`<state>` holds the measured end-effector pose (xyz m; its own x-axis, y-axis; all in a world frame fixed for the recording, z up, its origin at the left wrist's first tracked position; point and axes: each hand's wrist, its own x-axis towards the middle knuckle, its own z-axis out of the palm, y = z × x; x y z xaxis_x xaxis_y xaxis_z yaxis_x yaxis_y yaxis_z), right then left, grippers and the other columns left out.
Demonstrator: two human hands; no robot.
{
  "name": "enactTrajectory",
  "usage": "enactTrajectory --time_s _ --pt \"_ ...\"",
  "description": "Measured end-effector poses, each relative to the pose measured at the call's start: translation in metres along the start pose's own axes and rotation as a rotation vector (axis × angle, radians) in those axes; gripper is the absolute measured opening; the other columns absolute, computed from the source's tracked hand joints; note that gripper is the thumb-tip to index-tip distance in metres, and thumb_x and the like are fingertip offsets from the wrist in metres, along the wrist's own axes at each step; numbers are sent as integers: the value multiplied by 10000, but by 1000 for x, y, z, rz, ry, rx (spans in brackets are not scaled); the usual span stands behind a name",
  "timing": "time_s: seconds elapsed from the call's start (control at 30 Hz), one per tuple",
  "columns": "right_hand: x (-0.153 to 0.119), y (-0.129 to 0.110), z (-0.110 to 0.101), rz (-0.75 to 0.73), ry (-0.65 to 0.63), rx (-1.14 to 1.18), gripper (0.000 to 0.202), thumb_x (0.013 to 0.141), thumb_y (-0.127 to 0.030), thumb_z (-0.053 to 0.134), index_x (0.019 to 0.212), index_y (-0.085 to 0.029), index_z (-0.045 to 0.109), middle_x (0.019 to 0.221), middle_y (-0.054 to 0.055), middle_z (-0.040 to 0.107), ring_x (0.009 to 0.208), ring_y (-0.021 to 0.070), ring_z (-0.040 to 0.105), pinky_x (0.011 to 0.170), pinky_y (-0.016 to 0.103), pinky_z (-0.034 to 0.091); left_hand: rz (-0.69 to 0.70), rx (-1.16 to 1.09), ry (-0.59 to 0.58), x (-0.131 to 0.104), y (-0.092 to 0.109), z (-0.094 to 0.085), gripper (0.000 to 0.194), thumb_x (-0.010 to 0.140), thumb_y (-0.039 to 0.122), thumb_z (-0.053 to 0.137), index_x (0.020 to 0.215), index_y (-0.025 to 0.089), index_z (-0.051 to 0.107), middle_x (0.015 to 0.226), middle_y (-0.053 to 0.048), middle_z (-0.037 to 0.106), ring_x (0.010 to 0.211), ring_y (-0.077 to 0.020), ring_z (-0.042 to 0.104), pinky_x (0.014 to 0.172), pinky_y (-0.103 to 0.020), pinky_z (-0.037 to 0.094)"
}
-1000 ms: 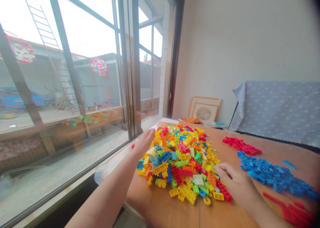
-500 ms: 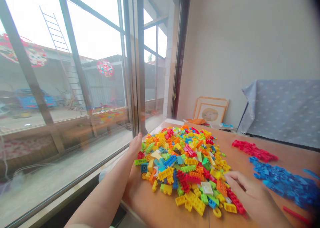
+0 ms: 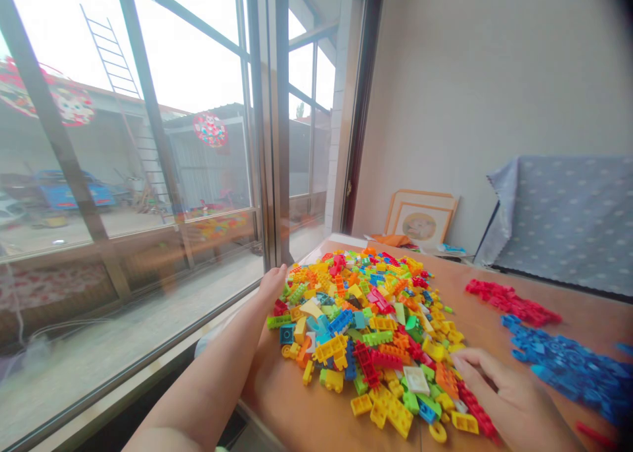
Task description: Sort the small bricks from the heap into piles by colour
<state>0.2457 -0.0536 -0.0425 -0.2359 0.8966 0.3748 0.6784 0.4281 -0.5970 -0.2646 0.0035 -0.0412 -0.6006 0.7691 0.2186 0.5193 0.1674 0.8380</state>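
A large mixed pile of toy building bricks spreads over the wooden table, in yellow, red, green, blue, orange and white. My left hand rests at the far left side of the pile, by the window frame; its fingers are mostly hidden. At the right edge of the pile my right hand is curled, thumb and forefinger meeting near some yellow bricks. Whatever lies between its fingertips cannot be made out. A long red brick lies just beside this hand, and a white square brick sits further left.
On the right of the table lie a heap of red bricks and a heap of blue bricks. A window borders the left side. Behind stand picture frames and a dotted grey cloth.
The whole view has shifted slightly, with the pile and heaps now a little further right. Both hands keep nearly the same places against the pile.
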Motion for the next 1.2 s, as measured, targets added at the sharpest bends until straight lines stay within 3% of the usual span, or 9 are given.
enactTrajectory --time_s 0.27,0.53,0.7,0.9,1.03,1.2 --pt "-1 -9 -1 72 -59 16 363 928 -575 520 956 -285 737 851 21 774 804 235 717 646 253 534 35 141 -20 -6 21 2 327 868 454 557 836 170 716 785 -108 730 853 -280 683 718 -324 452" --pt "-1 -20 -1 97 -114 55 407 961 -565 453 901 -247 700 737 19 703 694 211 648 652 294 504 267 193 -104 -17 54 15 376 873 454 558 1047 164 723 1090 -139 742 1062 -300 653 910 -373 482" --pt "0 -18 1 97 -128 16 360 975 -516 451 932 -251 691 670 -13 645 637 190 599 584 279 430 468 171 -263 -44 102 32 392 884 503 565 1094 217 733 1138 -83 742 1049 -271 665 949 -361 494" --pt "0 -19 -1 105 -115 4 326 980 -472 461 969 -258 706 693 -18 672 652 186 614 591 281 408 747 323 -591 -93 163 49 264 893 360 522 997 251 739 1010 -77 745 932 -263 663 830 -359 510" --pt "0 -25 -7 133 -115 11 316 974 -451 466 999 -255 712 674 -24 676 616 176 603 587 278 402 881 438 -726 -121 176 60 259 875 384 584 1060 284 734 1083 -84 730 969 -288 651 841 -384 489" --pt "-2 -34 -11 129 -144 -18 314 951 -492 536 1073 -272 724 640 -37 633 584 155 568 546 260 353 968 437 -808 -135 170 68 529 722 429 782 1239 349 703 1218 -88 687 1145 -340 592 971 -421 453"
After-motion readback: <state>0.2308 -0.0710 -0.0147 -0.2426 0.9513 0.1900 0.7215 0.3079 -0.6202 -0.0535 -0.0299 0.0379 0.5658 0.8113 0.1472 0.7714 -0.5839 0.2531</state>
